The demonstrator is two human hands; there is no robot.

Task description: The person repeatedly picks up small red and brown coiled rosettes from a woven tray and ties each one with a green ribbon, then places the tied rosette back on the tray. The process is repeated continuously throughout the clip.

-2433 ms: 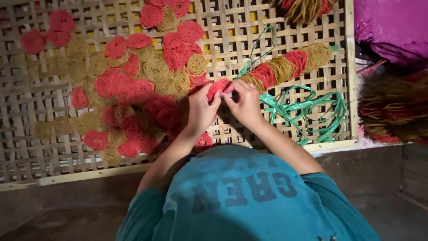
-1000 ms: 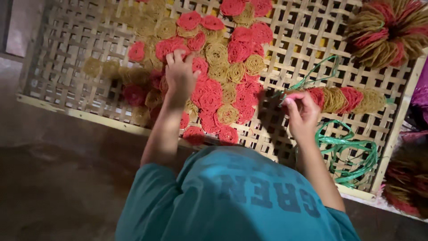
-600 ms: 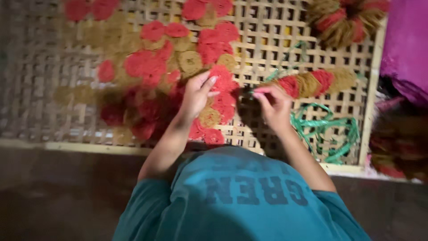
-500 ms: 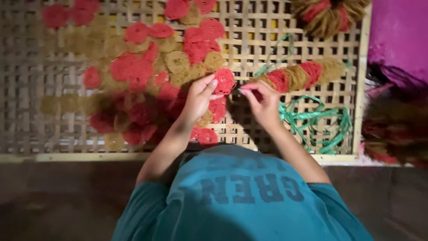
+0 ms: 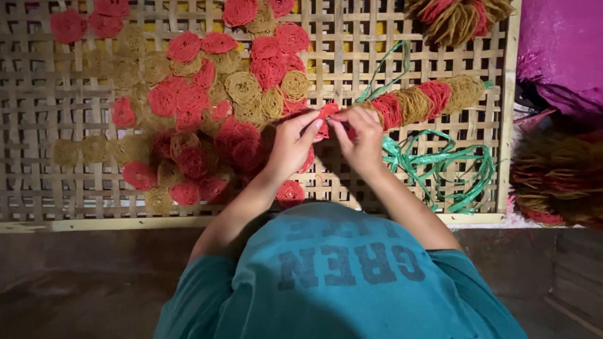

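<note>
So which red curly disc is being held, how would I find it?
Start at the big woven bamboo tray, then find the row of red and tan discs threaded on green string on its right side. At that row's left end, the left hand and right hand pinch one red disc, the only one lifted.

The person wears a teal short-sleeved T-shirt (image 5: 339,282) with dark block lettering printed across it, arms bare.

Loose discs (image 5: 207,107) spread on lattice tray (image 5: 56,194), left half; strung row (image 5: 427,100) right; cord (image 5: 446,169) below it; hands (image 5: 326,138) between.
</note>
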